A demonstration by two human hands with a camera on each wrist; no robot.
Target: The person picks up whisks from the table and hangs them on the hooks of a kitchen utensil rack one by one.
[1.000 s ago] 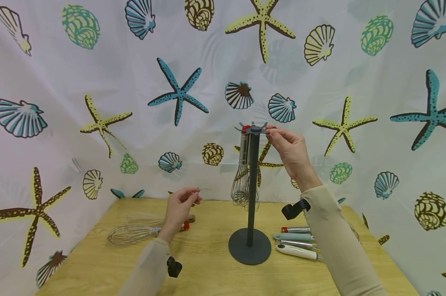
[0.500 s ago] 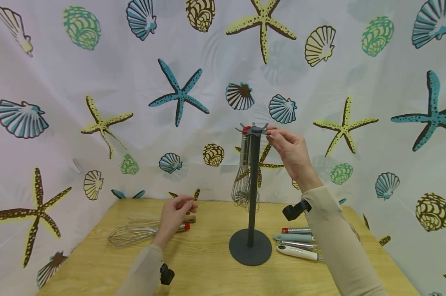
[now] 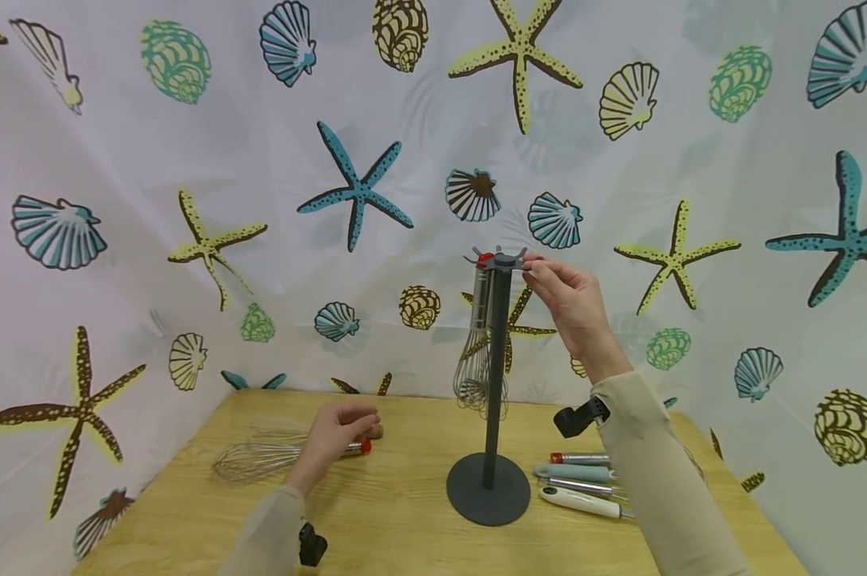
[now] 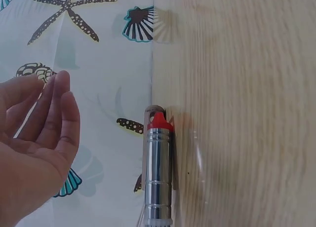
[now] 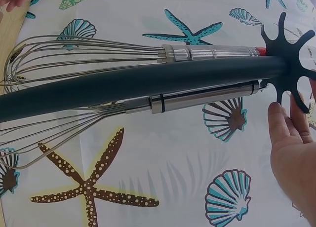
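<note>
A dark grey stand (image 3: 496, 384) with a round base and a crown of hooks (image 3: 505, 262) rises from the table. My right hand (image 3: 570, 308) pinches one hook at the crown's right side. From the hooks hang two whisks: a red-tipped steel-handled whisk (image 5: 212, 52) and a plain steel-handled whisk (image 5: 207, 96), mostly behind the pole in the head view. My left hand (image 3: 333, 440) hovers with loosely bent fingers, holding nothing, near another red-tipped whisk (image 3: 261, 458) on the table's left. Behind that one, a wooden-handled whisk (image 4: 154, 109) is largely hidden.
Right of the base lie several utensils: a red-tipped metal handle (image 3: 581, 458), a light blue handle (image 3: 577, 473), a slim metal handle (image 3: 581, 486) and a white handle (image 3: 581, 502). My right forearm covers their far ends. A shell-patterned curtain (image 3: 376, 240) closes off the back and sides.
My left hand has drawn slightly left and down. My right hand keeps its pinch on the hook. The head view has tilted up a little.
</note>
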